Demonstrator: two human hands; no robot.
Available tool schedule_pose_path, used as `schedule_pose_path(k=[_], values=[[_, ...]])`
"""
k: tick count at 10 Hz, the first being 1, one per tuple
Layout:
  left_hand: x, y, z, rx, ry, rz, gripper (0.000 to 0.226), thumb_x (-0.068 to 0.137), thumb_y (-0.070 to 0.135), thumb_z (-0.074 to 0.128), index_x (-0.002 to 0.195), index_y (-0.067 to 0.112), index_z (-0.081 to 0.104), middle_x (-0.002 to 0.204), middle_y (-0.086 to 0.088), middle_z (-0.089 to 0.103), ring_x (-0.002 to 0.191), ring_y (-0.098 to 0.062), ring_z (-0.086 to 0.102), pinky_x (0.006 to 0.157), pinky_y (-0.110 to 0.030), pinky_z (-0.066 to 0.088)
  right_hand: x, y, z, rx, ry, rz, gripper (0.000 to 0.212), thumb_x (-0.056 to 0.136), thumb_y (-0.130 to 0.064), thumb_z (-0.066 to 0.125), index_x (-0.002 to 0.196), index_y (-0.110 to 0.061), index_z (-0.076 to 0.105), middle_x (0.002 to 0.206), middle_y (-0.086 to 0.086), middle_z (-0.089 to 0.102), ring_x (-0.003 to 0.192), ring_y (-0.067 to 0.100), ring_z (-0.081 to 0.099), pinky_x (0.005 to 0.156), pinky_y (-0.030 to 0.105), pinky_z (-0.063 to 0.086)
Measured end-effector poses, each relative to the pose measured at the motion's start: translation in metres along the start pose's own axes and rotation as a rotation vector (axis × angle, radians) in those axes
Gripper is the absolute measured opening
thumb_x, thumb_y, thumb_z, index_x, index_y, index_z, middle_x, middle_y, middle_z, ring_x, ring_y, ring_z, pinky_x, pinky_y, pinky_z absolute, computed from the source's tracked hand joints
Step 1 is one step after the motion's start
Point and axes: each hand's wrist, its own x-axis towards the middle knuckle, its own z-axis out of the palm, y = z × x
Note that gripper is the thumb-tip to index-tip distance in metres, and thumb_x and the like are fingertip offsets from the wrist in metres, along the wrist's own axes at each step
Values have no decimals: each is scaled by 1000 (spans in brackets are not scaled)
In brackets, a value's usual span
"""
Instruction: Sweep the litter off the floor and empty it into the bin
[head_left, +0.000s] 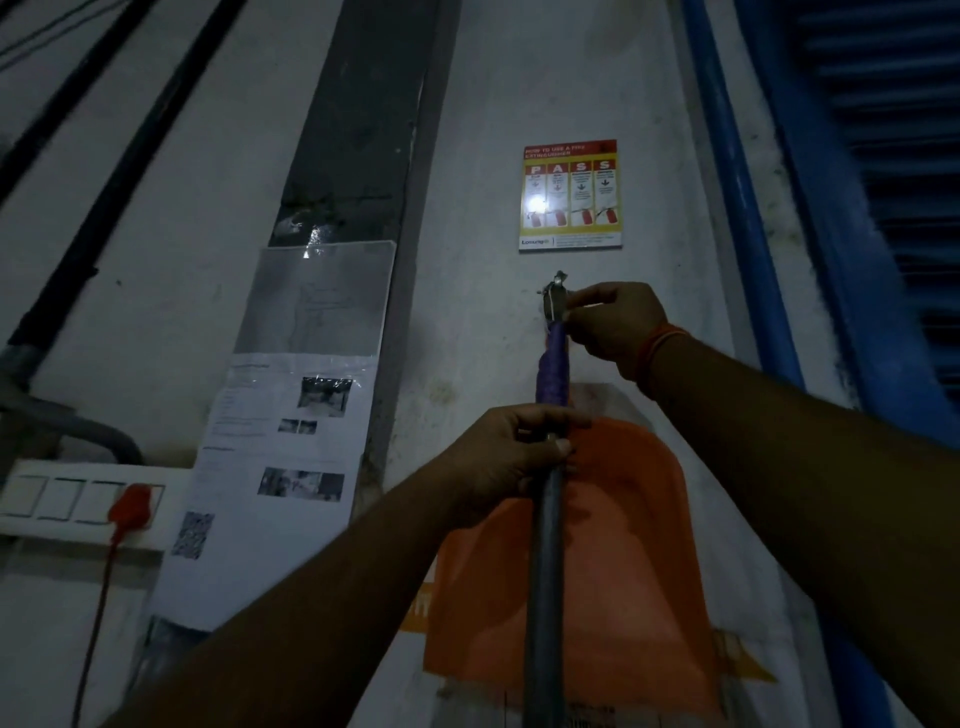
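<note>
An orange dustpan (623, 545) hangs flat against the wall below a metal hook (554, 297). In front of it a broom handle (546, 561) stands upright, dark grey with a purple wrapped top. My left hand (511, 452) grips the handle just below the purple part. Up at the hook, my right hand (615, 325) pinches the handle's top end or its hanging loop. The broom's head is out of view below.
A fire-extinguisher instruction poster (570, 195) is fixed above the hook. Printed sheets (275, 457) are taped to a dark column at the left. A switch panel with a red plug (130, 506) lies far left. A blue shuttered door frame (831, 208) runs down the right.
</note>
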Motion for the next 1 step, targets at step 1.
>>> schedule_pose_path(k=[1], values=[[-18, -2, 3, 196, -54, 9, 40, 97, 13, 61, 133, 30, 60, 133, -3, 58, 114, -22, 64, 91, -37, 58, -26, -2, -5, -59, 36, -1, 14, 86, -3, 65, 91, -15, 71, 84, 9, 70, 71, 17, 66, 58, 23, 54]])
